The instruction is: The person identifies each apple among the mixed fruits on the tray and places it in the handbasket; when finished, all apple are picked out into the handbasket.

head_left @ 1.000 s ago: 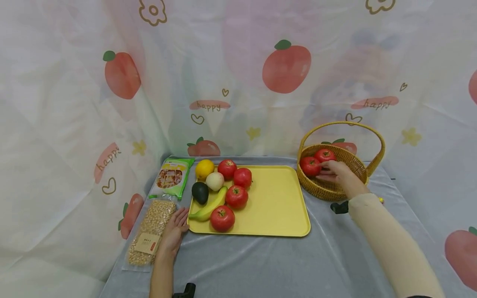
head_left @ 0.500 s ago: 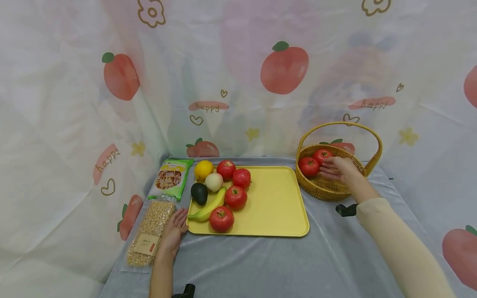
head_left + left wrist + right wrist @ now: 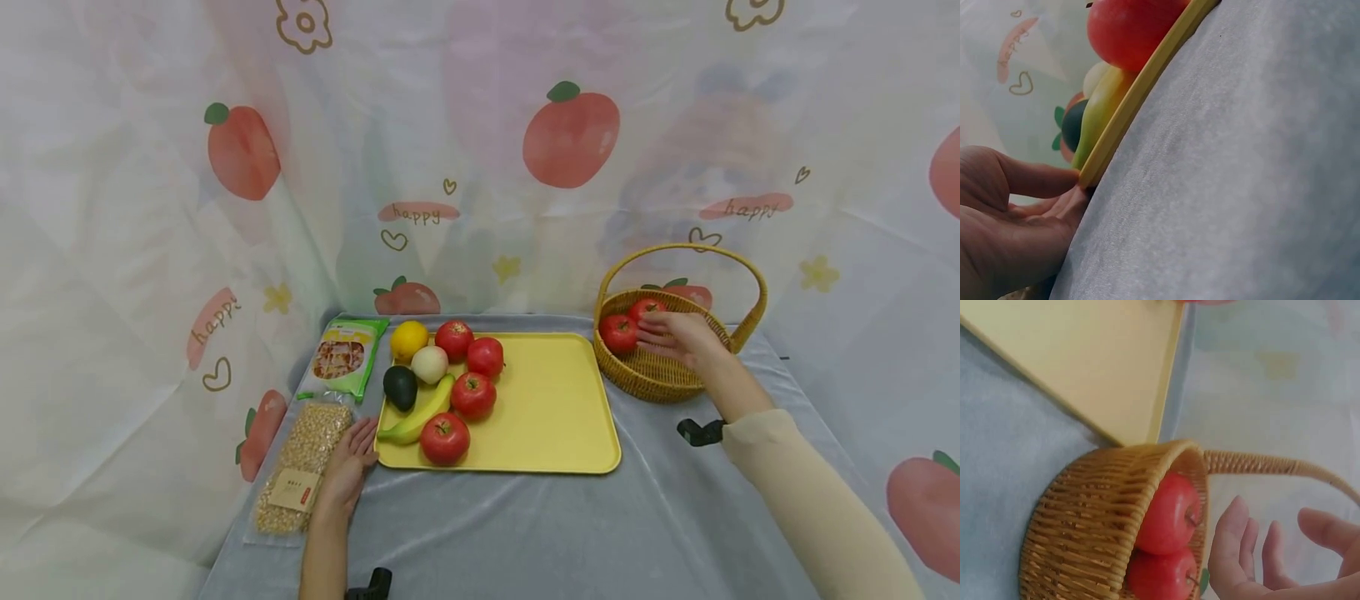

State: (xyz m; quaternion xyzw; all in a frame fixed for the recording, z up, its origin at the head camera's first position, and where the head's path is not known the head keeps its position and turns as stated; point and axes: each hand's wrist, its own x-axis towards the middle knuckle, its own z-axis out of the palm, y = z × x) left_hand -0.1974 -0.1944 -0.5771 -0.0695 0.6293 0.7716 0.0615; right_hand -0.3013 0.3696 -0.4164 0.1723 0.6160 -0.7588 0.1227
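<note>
At the tray's front left corner, my left hand [image 3: 348, 473] pinches the edge of the yellow tray [image 3: 555, 417], thumb on the corner and fingers against its underside in the left wrist view. My right hand [image 3: 686, 340] hovers over the wicker basket [image 3: 652, 387], fingers loosely bent and holding nothing. Two red apples, a nearer one [image 3: 618, 335] and a farther one [image 3: 1161, 575], lie in the basket's left part. On the tray's left half sit a banana [image 3: 420, 419], an avocado [image 3: 400, 389], a lemon [image 3: 408, 342], a pale round fruit [image 3: 430, 365] and several red fruits [image 3: 445, 440].
Left of the tray lie a bag of corn kernels [image 3: 307, 450] and a green-edged food packet [image 3: 347, 358]. The basket's tall handle [image 3: 752, 317] arches above its opening. A grey cloth [image 3: 525, 533] covers the table, and a printed curtain [image 3: 480, 125] hangs behind.
My right hand has lifted slightly away from the apples in the basket, its forearm shifting right. The left hand stays at the tray's corner. The view has shifted slightly.
</note>
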